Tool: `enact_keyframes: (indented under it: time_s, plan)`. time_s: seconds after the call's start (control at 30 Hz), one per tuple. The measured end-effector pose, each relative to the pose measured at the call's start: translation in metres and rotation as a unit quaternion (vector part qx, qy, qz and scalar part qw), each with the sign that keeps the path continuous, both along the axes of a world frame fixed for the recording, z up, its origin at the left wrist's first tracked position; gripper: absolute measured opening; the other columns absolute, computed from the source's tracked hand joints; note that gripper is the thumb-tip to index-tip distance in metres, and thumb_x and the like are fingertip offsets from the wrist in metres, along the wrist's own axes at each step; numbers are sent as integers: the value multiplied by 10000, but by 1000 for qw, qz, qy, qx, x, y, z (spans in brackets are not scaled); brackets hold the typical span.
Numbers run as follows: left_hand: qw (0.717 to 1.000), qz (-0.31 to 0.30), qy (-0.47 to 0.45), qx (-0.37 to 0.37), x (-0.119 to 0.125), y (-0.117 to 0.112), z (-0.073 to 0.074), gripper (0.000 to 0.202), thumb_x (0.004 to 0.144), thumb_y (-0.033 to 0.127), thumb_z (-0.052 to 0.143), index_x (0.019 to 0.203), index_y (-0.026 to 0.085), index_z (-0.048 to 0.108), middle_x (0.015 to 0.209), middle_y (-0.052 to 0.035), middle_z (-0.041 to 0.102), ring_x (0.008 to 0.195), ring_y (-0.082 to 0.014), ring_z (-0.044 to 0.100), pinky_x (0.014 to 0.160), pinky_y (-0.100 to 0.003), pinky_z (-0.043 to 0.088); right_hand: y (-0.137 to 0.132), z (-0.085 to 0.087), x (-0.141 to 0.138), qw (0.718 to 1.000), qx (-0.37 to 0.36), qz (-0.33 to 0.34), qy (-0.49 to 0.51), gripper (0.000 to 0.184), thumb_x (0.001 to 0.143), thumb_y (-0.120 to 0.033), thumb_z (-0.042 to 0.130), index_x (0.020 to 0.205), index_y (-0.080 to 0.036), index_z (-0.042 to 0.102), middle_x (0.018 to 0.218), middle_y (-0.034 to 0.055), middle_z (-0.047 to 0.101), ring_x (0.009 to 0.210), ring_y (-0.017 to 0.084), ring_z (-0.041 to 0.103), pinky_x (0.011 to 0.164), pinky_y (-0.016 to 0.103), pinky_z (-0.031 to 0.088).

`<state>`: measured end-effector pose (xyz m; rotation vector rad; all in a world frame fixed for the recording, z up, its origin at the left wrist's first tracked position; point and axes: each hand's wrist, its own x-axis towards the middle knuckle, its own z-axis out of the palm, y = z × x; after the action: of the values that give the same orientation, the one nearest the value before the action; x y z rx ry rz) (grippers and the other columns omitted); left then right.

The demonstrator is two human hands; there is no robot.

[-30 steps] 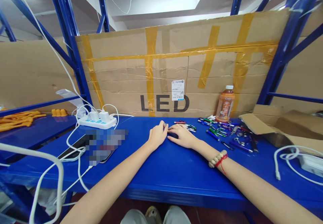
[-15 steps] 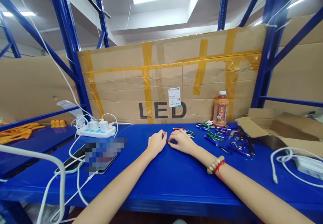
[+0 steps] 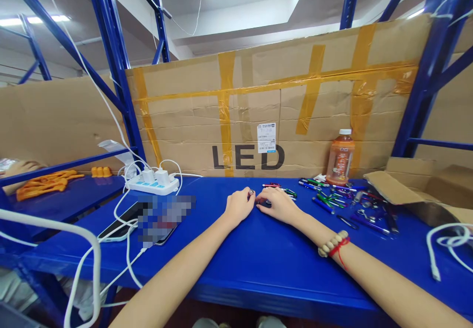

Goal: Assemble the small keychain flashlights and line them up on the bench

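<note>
1. The left hand (image 3: 240,206) was closed on a small shiny piece (image 3: 252,192), mostly hidden, probably light, hard and easily dropped; the right hand (image 3: 279,205) curled low, its hold impossible to tell.
2. At twelve o'clock, just beyond the right hand, lay clustered pens (image 3: 271,185).
3. Scattered pens (image 3: 323,205) lay toward three o'clock, seemingly stiff, slick, best pinched mid-barrel.

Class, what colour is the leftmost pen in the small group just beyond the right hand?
The leftmost pen is red; it shows in the head view.
</note>
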<state>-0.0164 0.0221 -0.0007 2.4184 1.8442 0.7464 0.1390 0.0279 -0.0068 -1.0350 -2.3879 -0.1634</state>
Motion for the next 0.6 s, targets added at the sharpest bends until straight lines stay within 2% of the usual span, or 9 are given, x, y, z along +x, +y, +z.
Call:
enact_keyframes:
  time_s: [0.1, 0.27, 0.6]
  plan:
    - [1000, 1, 2, -3, 0, 0, 0, 276, 887, 337, 301, 869, 218, 549, 874, -45, 664, 844, -203, 615, 669, -273, 412, 1, -1, 0, 1000, 13, 22, 17, 164, 768, -230, 526, 901, -186, 610, 924, 61, 579, 884, 185, 533, 792, 319, 420]
    - [1000, 2, 4, -8, 0, 0, 0, 247, 870, 329, 333, 874, 220, 556, 880, -44, 662, 856, -206, 613, 681, -275, 419, 2, -4, -1, 998, 2, 64, 20, 169, 781, -208, 489, 898, -184, 610, 959, 66, 571, 909, 185, 530, 832, 333, 422]
    - [1000, -1, 4, -10, 0, 0, 0, 262, 868, 340, 326, 879, 219, 559, 893, -46, 663, 862, -215, 610, 698, -294, 428, 4, -6, -1, 997, -29, 67, 12, 168, 787, -182, 464, 865, -179, 613, 934, 67, 577, 894, 187, 535, 824, 330, 426]
